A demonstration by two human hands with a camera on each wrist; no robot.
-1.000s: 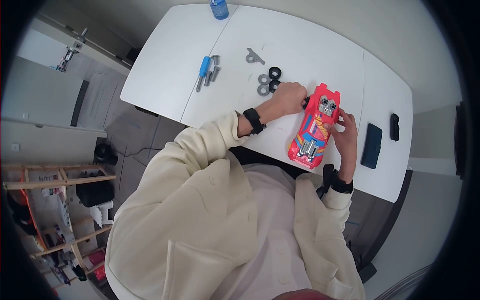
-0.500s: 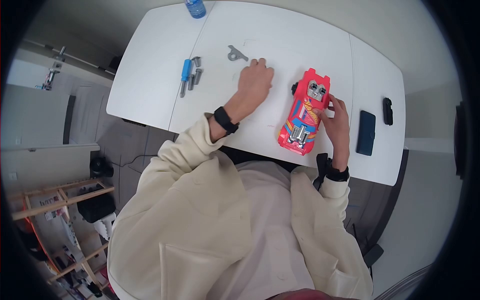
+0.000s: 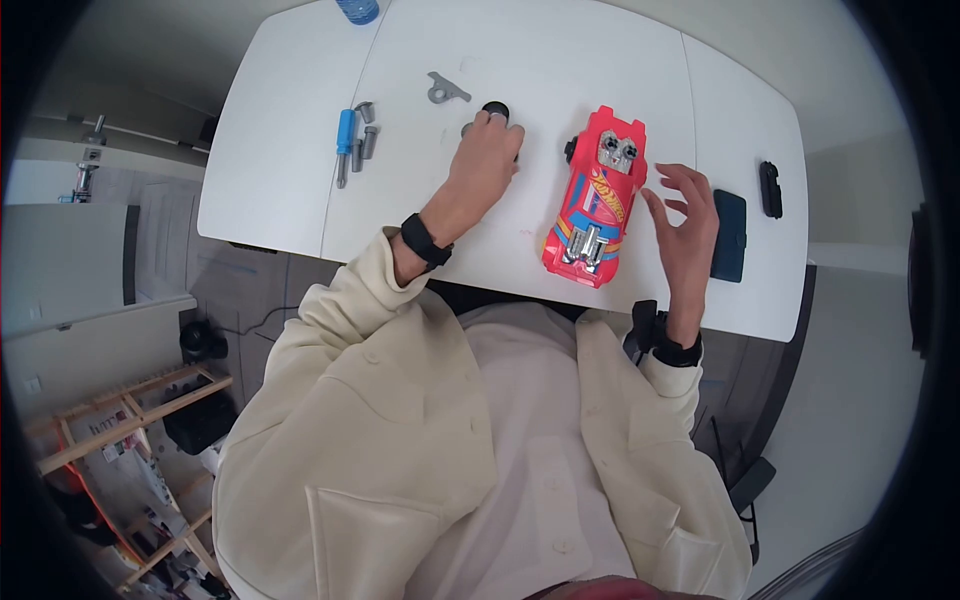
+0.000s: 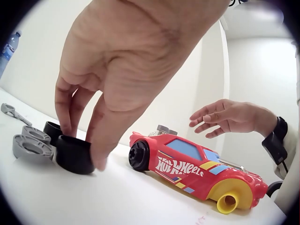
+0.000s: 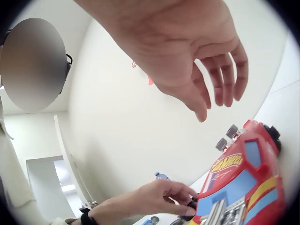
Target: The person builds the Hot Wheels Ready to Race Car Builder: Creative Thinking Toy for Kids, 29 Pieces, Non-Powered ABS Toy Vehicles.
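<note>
My left hand (image 3: pixel 485 160) reaches down over the loose rings, thumb and fingertips pinching a black tyre (image 4: pixel 74 155) at the table. Close beside that tyre are grey wheel rims (image 4: pixel 33 149) and another black tyre (image 4: pixel 53 131), largely hidden by the hand in the head view. A red Hot Wheels toy car (image 3: pixel 595 200) stands on the table between my hands. One black wheel (image 4: pixel 139 156) is on its side, and a yellow hub (image 4: pixel 228 202) shows bare at the other end. My right hand (image 3: pixel 688 225) hovers beside the car, fingers loosely bent around nothing.
On the left of the table lie a blue screwdriver (image 3: pixel 345 140) and several grey bolts (image 3: pixel 369 142). A grey wrench-like piece (image 3: pixel 446 88) lies farther back, near a water bottle (image 3: pixel 358 10). A dark wallet-like case (image 3: pixel 729 236) and a black object (image 3: pixel 770 190) are at right.
My left hand has gone from the wheel at the car's side leftward to the loose rings and taken hold of a tyre. My right hand has let go of the car and drawn off rightward.
</note>
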